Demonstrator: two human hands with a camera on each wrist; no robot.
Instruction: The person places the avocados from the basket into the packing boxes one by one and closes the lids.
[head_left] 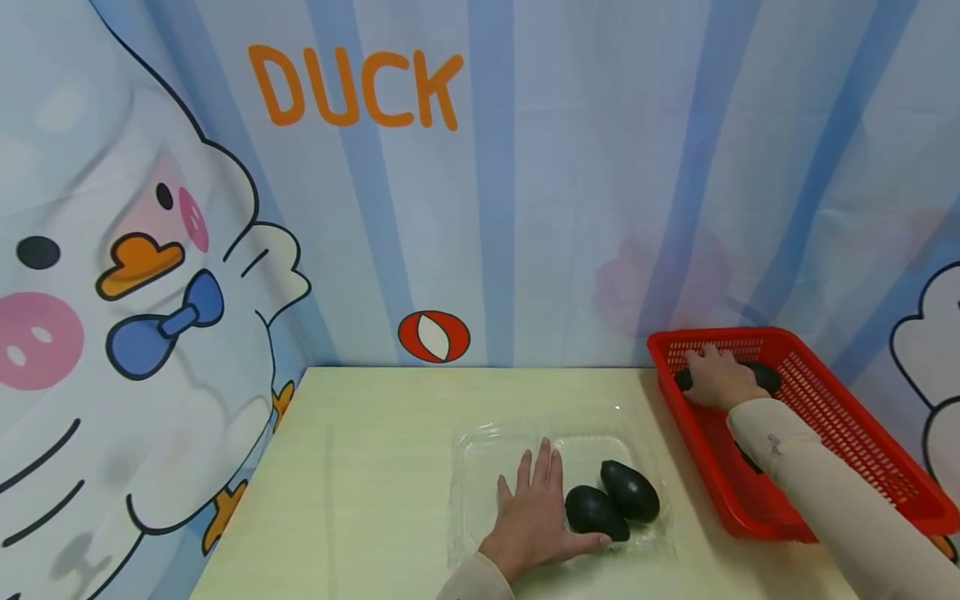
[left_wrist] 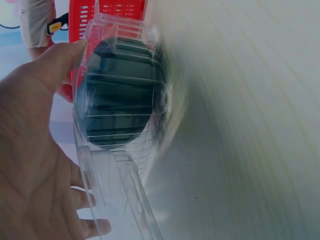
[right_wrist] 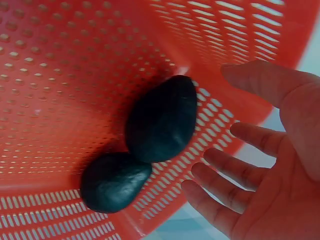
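Left hand (head_left: 534, 517) spread against clear tray (head_left: 476, 471), lower centre | right hand (head_left: 716, 379) spread, gripping nothing, in red basket (head_left: 855, 425), right | two avocados (head_left: 630, 493) trayed; two (maybe more) left basketed

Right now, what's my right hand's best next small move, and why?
Perhaps close your right hand around the nearer avocado in the red basket: your fingers are extended near it, holding nothing, and the clear container by your left hand already holds two avocados.
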